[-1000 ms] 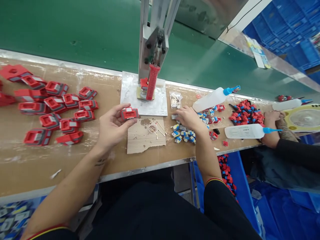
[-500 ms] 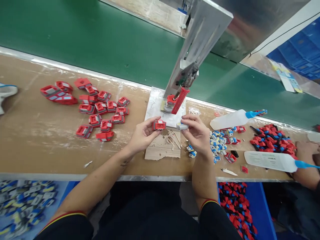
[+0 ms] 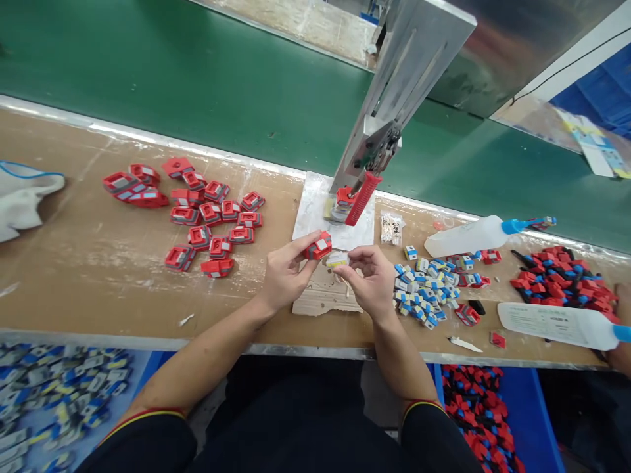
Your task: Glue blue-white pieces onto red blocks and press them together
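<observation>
My left hand [image 3: 287,276] pinches a red and grey plastic piece [image 3: 318,246] between thumb and fingers. Just right of it, my right hand [image 3: 372,279] grips a small grey, white and yellow plastic piece [image 3: 338,259]. The two pieces are close together; whether they touch I cannot tell. Both are held over a piece of cardboard [image 3: 323,299] in front of a metal press with a red handle [image 3: 363,198]. More red pieces [image 3: 219,247] are spread out on the left, and a heap of small blue, white and yellow pieces [image 3: 428,289] lies by my right hand.
Two squeeze bottles [image 3: 466,236] lie at the right near a heap of red and black parts [image 3: 555,279]. A white knife-like tool [image 3: 464,343] is near the front edge. Blue bins [image 3: 539,414] full of parts stand below. A co-worker's arm [image 3: 622,355] shows far right.
My right hand has moved left, bringing its small piece close beside the red one and turning its yellow side into view. The red piece has been tilted. The view has shifted slightly.
</observation>
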Demonstrator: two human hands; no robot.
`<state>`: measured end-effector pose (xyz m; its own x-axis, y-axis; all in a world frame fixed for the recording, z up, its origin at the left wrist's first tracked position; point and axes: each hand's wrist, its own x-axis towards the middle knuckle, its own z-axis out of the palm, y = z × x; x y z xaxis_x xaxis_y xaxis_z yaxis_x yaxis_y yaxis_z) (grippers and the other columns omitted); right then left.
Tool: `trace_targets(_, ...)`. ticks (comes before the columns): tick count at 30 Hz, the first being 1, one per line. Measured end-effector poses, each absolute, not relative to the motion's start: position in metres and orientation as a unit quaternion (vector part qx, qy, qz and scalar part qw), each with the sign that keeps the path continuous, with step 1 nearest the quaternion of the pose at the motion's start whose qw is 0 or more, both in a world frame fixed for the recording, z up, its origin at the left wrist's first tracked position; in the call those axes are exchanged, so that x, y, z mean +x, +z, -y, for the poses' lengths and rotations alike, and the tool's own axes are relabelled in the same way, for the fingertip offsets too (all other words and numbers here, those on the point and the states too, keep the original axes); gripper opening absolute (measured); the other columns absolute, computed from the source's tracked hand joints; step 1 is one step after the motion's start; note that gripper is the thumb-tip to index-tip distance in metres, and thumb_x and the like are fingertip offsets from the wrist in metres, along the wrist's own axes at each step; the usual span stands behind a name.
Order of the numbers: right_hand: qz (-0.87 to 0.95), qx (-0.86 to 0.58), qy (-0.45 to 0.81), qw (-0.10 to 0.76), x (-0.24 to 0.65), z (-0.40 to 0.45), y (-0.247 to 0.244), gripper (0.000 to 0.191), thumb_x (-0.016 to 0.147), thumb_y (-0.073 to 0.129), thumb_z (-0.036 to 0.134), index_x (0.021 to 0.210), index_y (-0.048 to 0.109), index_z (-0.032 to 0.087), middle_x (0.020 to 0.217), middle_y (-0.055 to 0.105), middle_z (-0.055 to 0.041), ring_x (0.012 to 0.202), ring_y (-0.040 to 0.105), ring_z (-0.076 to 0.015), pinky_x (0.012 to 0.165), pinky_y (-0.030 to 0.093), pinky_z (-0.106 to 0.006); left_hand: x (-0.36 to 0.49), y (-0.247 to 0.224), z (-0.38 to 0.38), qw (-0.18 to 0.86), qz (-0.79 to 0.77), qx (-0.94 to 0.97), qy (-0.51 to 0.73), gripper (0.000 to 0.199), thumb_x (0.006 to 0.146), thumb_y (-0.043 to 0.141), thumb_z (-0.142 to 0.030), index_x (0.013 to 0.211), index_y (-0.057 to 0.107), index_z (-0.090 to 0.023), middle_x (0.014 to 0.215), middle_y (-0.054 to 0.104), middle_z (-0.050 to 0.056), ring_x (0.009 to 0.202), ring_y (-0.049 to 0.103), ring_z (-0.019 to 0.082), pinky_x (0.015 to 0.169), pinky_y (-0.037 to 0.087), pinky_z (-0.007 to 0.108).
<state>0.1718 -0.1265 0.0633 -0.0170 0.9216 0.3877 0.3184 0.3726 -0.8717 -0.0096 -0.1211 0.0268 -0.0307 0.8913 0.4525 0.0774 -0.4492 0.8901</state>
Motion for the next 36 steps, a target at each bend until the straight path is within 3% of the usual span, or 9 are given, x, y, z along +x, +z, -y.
trace_targets(4, 0.749, -0.435, 0.102, 0.488, 0.177, 0.127, 0.063, 0.013, 0.090, 0.082, 0.028, 0.100, 0.075, 0.028, 0.096, 0.083, -0.0060, 0.084, 0.077, -0.0223, 0.078, 0.067, -0.040, -0.013, 0.031, 0.119, 0.287, -0.437, 0.643, 0.559, 0.045, 0.092, 0.068, -0.015, 0.137, 0.071, -0.017, 0.125, 0.081, 0.011, 0.107, 0.081, 0.021, 0.096, 0.068, 0.031)
trace_targets(6, 0.787, -0.405, 0.047, 0.463, 0.180, 0.127, 0.060, 0.020, 0.092, 0.079, 0.020, 0.108, 0.077, 0.032, 0.104, 0.084, -0.0061, 0.092, 0.078, -0.0244, 0.084, 0.067, -0.043, -0.015, 0.034, 0.119, 0.293, -0.446, 0.664, 0.523, 0.046, 0.092, 0.067, -0.017, 0.138, 0.071, -0.017, 0.122, 0.082, 0.011, 0.101, 0.082, 0.021, 0.091, 0.068, 0.029)
trace_targets(12, 0.834, -0.365, -0.012, 0.413, 0.181, 0.125, 0.048, 0.041, 0.095, 0.071, 0.011, 0.123, 0.075, 0.040, 0.114, 0.084, -0.0033, 0.099, 0.078, -0.0234, 0.085, 0.068, -0.042, -0.016, 0.039, 0.123, 0.274, -0.432, 0.710, 0.484, 0.047, 0.094, 0.063, -0.014, 0.140, 0.069, -0.020, 0.125, 0.081, 0.010, 0.105, 0.081, 0.021, 0.095, 0.067, 0.031)
trace_targets(16, 0.848, -0.311, 0.006, 0.428, 0.179, 0.124, 0.052, 0.057, 0.092, 0.075, 0.008, 0.141, 0.067, 0.036, 0.110, 0.084, -0.0041, 0.100, 0.078, -0.0244, 0.084, 0.069, -0.041, -0.020, 0.043, 0.124, 0.261, -0.400, 0.739, 0.476, 0.052, 0.091, 0.060, -0.010, 0.142, 0.066, -0.016, 0.132, 0.078, 0.013, 0.117, 0.078, 0.023, 0.104, 0.064, 0.034)
trace_targets(21, 0.854, -0.289, -0.023, 0.431, 0.174, 0.122, 0.057, 0.071, 0.092, 0.071, 0.003, 0.155, 0.054, 0.030, 0.103, 0.084, -0.0074, 0.092, 0.077, -0.0267, 0.077, 0.069, -0.042, -0.021, 0.049, 0.124, 0.338, -0.379, 0.730, 0.457, 0.059, 0.087, 0.075, -0.030, 0.143, 0.065, -0.013, 0.131, 0.077, 0.018, 0.111, 0.079, 0.029, 0.098, 0.067, 0.039)
trace_targets(27, 0.856, -0.250, -0.022, 0.452, 0.172, 0.118, 0.066, 0.067, 0.094, 0.073, 0.010, 0.156, 0.054, 0.029, 0.092, 0.081, -0.0068, 0.084, 0.075, -0.0258, 0.069, 0.066, -0.039, -0.013, 0.046, 0.123, 0.420, -0.396, 0.654, 0.488, 0.042, 0.092, 0.072, -0.038, 0.126, 0.073, -0.013, 0.109, 0.082, 0.015, 0.092, 0.079, 0.025, 0.087, 0.067, 0.039)
trace_targets(32, 0.873, -0.279, 0.058, 0.396, 0.187, 0.116, 0.082, 0.064, 0.096, 0.073, 0.041, 0.156, 0.052, 0.031, 0.132, 0.073, -0.0170, 0.116, 0.071, -0.0330, 0.089, 0.065, -0.049, -0.019, 0.046, 0.122, 0.531, -0.336, 0.586, 0.512, 0.071, 0.069, 0.094, -0.038, 0.129, 0.060, -0.020, 0.099, 0.078, 0.007, 0.085, 0.074, 0.020, 0.085, 0.060, 0.034)
trace_targets(36, 0.872, -0.260, 0.165, 0.379, 0.183, 0.118, 0.082, 0.062, 0.098, 0.068, 0.050, 0.155, 0.049, 0.033, 0.131, 0.069, -0.0140, 0.118, 0.071, -0.0299, 0.093, 0.065, -0.046, -0.017, 0.046, 0.120, 0.624, -0.270, 0.530, 0.506, 0.060, 0.060, 0.100, -0.040, 0.103, 0.065, -0.017, 0.097, 0.072, 0.005, 0.087, 0.070, 0.017, 0.082, 0.055, 0.028)
